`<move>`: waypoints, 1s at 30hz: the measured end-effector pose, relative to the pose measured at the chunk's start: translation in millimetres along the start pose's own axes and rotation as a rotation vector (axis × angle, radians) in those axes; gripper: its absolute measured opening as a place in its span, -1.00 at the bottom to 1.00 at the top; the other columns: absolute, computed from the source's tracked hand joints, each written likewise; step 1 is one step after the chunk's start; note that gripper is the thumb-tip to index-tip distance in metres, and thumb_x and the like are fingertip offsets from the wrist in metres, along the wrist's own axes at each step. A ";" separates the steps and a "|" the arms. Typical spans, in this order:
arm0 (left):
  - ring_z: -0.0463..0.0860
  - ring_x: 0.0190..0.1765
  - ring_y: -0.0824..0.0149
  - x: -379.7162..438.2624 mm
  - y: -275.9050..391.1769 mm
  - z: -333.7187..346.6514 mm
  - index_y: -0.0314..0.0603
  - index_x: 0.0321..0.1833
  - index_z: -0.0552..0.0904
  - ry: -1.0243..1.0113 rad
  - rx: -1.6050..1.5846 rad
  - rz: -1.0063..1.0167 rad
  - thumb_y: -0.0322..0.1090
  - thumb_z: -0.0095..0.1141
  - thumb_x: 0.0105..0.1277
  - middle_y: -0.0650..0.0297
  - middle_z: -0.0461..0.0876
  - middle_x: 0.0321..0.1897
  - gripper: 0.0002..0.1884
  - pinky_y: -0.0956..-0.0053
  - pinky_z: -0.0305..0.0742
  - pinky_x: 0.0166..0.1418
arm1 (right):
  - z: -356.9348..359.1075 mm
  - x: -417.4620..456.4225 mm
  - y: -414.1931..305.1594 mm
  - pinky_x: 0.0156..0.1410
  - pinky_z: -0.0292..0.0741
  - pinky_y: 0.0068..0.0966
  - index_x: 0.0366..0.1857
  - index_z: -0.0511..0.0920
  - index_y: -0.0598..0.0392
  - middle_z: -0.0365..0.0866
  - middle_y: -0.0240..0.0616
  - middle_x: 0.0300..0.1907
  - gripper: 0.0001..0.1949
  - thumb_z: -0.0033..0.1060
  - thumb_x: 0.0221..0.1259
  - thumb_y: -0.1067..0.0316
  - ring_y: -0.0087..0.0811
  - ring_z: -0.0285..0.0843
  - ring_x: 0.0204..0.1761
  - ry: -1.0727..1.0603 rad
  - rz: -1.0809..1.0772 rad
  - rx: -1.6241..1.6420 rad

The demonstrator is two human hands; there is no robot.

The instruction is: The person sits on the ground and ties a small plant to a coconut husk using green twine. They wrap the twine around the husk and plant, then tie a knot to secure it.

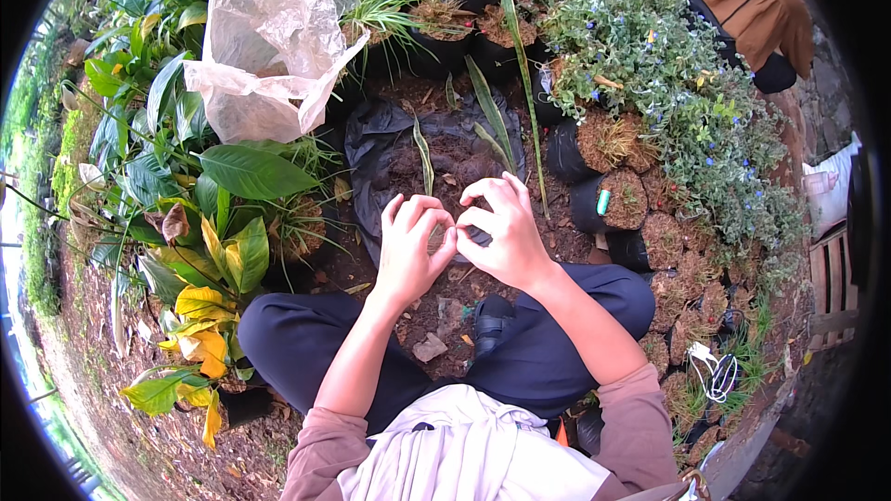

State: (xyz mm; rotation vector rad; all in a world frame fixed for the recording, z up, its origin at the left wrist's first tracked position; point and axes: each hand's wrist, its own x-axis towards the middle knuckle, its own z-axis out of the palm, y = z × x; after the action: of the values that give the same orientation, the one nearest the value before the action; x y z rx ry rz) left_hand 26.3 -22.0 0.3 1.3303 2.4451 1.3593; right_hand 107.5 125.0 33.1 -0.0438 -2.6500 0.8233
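Note:
My left hand [415, 243] and my right hand [505, 233] meet at the fingertips above the soil, with fingers curled. Whether something small is pinched between them cannot be made out. Just beyond them lies a black plastic sheet [365, 153] bearing dark soil and root matter [459, 156]. Long variegated leaves stand or lie there: a short one [423, 153] past my left hand, a broader one [489, 108] past my right hand, and a long narrow leaf [525, 90] to the right of it.
A crumpled clear plastic bag [261, 49] rests on leafy plants at the upper left. Black grow bags of soil [588, 205] line the right side, one with a small green cylinder [603, 202] on top. Blue-flowered plants [668, 76] spread behind. A white cable [717, 372] lies lower right.

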 end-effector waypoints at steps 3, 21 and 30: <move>0.54 -0.02 0.24 0.1 0.1 -0.6 -0.15 -0.28 0.54 -0.007 0.010 0.002 -0.37 0.23 0.12 0.27 0.49 -0.20 -0.84 0.05 0.16 0.37 | -1.3 -0.3 -1.2 0.37 0.12 0.03 -0.50 0.57 0.06 0.49 -0.33 -0.14 -0.90 0.28 -0.09 0.33 -0.31 0.45 0.08 -0.007 0.017 -0.005; 0.53 -0.01 0.19 -0.2 1.0 -2.2 -0.18 -0.28 0.54 0.012 -0.062 -0.090 -0.40 0.22 0.09 0.24 0.50 -0.21 -0.84 0.14 0.19 0.35 | -9.0 1.3 6.4 0.30 0.23 -0.21 -0.51 0.58 0.03 0.50 -0.31 -0.11 -0.89 0.33 -0.15 0.36 -0.27 0.45 0.04 0.007 0.176 0.109; 0.51 -0.01 0.17 -1.2 1.6 -0.6 -0.19 -0.29 0.54 0.001 -0.106 -0.073 -0.40 0.22 0.08 0.22 0.50 -0.21 -0.84 0.21 0.23 0.28 | -8.5 -0.4 4.0 0.28 0.25 -0.24 -0.48 0.61 0.03 0.50 -0.29 -0.09 -0.90 0.34 -0.10 0.36 -0.25 0.45 0.04 -0.035 0.127 0.092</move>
State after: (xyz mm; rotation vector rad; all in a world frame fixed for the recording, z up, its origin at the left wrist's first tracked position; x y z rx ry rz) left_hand 27.9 -22.8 1.4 1.2053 2.3606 1.4491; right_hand 110.6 132.8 37.2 -0.1769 -2.6605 0.9947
